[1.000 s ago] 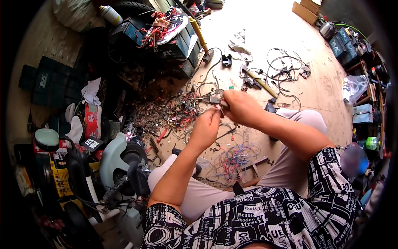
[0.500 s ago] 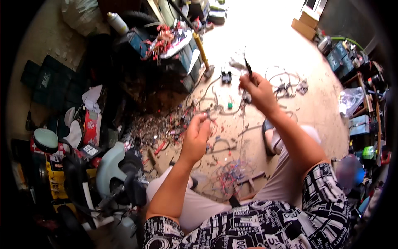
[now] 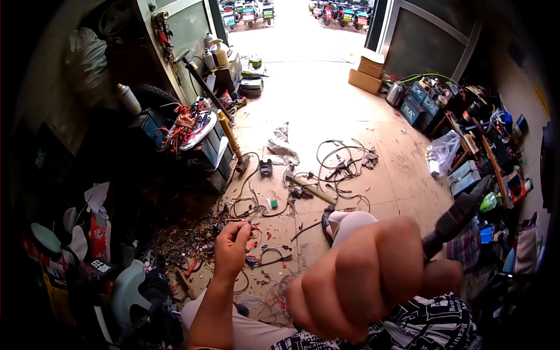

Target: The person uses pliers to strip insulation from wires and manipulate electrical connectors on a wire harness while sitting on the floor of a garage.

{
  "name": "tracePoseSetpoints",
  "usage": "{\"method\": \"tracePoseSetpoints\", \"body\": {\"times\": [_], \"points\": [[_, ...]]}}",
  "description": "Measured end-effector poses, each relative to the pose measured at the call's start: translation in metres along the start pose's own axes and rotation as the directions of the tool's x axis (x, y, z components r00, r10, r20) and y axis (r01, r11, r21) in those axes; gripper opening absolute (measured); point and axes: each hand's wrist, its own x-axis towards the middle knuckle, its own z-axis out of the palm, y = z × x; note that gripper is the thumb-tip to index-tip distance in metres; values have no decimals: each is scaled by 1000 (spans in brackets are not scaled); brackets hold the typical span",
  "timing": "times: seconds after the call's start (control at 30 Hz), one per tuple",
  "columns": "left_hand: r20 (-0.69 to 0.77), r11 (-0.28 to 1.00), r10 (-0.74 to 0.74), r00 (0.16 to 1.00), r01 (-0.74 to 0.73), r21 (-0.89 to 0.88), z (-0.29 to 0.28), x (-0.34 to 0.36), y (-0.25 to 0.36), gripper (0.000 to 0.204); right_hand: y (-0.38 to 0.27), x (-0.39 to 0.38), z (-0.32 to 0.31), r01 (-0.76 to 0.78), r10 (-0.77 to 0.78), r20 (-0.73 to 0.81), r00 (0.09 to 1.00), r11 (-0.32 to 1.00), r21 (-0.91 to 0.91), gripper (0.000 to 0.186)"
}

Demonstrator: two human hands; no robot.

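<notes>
My right hand (image 3: 367, 274) is raised close to the camera, fingers curled into a fist. It grips a black tapered tool (image 3: 458, 217) with a slim neck and a thicker, pointed end; the rest of it is hidden in the fist. Lower left of centre, my left hand (image 3: 233, 242) is closed in a pinch above the scrap-strewn floor. Thin reddish bits show by its fingertips, but whether they are held or lie behind is unclear. Under the left hand spreads a heap of small scrap and wire pieces (image 3: 192, 239).
Loose black cables (image 3: 341, 169) and a green block (image 3: 273, 204) lie on the floor ahead. A hammer (image 3: 233, 137) leans by batteries at left. Cardboard boxes (image 3: 366, 76), a kettle (image 3: 395, 93) and a plastic bag (image 3: 443, 153) line the right side. Scooters (image 3: 344, 14) stand outside the doorway.
My right hand has come up close to the camera with the black tool, whose end now points up and right. My left hand stays pinched. The view has tilted up, showing the doorway.
</notes>
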Motion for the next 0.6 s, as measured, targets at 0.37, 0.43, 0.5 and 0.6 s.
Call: {"method": "tracePoseSetpoints", "body": {"times": [0.37, 0.43, 0.5, 0.6], "points": [[25, 988, 46, 999, -50, 147, 4, -20, 11, 16, 13, -3, 23, 270, -287, 81, 955, 948, 171, 27], [56, 991, 13, 998, -21, 135, 4, -21, 11, 16, 9, -3, 27, 261, -270, 62, 961, 958, 121, 27], [70, 991, 18, 997, -27, 132, 3, -23, 10, 16, 5, -2, 32, 251, -255, 40, 966, 965, 79, 27], [93, 989, 9, 996, -22, 147, 1, -25, 12, 16, -22, -6, 38, 72, -72, 24, 997, 997, -8, 28]]}}
